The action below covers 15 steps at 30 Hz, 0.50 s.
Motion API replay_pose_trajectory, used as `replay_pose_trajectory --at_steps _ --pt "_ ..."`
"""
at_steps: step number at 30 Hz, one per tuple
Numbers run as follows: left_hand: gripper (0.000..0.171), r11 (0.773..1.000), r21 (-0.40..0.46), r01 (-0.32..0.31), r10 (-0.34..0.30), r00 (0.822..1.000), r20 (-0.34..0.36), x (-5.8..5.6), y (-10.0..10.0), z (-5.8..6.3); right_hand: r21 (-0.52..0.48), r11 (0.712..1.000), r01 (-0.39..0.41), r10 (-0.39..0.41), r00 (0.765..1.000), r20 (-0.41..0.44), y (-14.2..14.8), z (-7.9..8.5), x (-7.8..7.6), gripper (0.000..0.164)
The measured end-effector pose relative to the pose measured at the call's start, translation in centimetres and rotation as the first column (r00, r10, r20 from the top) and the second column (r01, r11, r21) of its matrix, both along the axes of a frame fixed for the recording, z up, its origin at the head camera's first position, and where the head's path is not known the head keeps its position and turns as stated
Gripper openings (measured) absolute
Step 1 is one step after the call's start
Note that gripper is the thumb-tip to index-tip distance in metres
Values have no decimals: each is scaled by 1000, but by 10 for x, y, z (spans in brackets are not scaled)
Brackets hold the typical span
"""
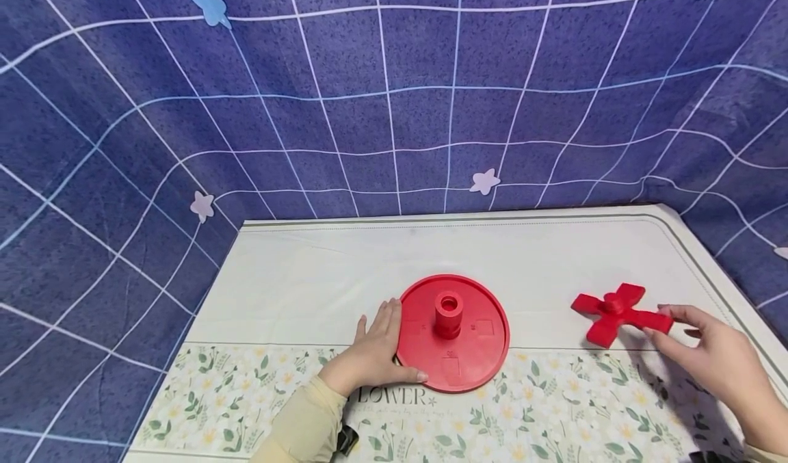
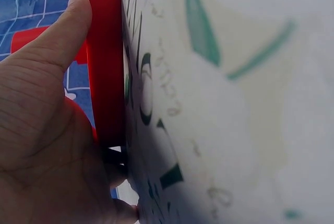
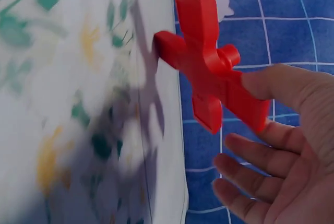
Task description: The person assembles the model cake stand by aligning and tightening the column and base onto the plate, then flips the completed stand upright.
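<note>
Fingers of the right hand [image 1: 720, 357] pinch one arm of the red cross piece [image 1: 615, 315], to the right of the red disc [image 1: 480, 357]; the left hand [image 1: 374, 355], fingers straight, touches this disc's left rim, nearer its upright post [image 1: 449, 318].

The person wears long sleeves of pale cream-yellow cloth. The left sleeve [image 1: 308, 418] is plain, it has soft folds, and it ends near the wrist of the left hand [image 1: 374, 353]. Of the right sleeve [image 1: 763, 455] only a small pale piece is seen, below the right hand [image 1: 720, 353]. Near the left wrist there is a small black device [image 1: 347, 440] of angular shape. Another black piece [image 1: 708, 457] appears by the right wrist, cut by the lower border. Both hands are bare, and fine lines cross the left palm.
</note>
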<state>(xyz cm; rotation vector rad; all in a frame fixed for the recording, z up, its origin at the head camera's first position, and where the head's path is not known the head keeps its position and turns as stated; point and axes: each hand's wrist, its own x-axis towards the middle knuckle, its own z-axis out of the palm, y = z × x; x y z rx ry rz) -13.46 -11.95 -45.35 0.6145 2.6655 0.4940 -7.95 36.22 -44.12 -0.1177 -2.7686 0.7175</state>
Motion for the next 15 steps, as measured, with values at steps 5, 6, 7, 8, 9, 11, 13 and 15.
replay_pose_trajectory --at_steps 5,6,7,8,9,11,13,15 --pt "130 1000 0 1 -1 1000 -2 -1 -1 -1 -120 993 3 -14 996 -90 -10 6 -4 37" --pt "130 1000 1 0 0 1000 -1 -1 -1 -1 -156 988 -4 -12 995 -102 -13 7 -5 36" --pt "130 1000 5 0 0 1000 1 -1 -1 -1 -200 980 -22 -2 992 -123 -17 8 -6 35" --pt "130 1000 7 0 0 1000 2 -1 -1 -1 -243 969 -41 6 990 -142 -20 10 -7 34" --pt "130 1000 8 0 0 1000 2 0 -1 -2 -284 957 -62 15 986 -165 -24 11 -9 33" --pt "130 1000 9 2 -2 1000 1 -1 -1 -2 -347 931 -113 39 976 -212 -31 14 -11 31" --pt "129 1000 7 2 -2 1000 1 -1 -2 -2 -396 902 -173 72 964 -257 -38 17 -14 32" --pt "129 1000 10 4 -4 1000 -1 -1 -2 -2 -416 885 -208 92 955 -282 -44 21 -16 33"
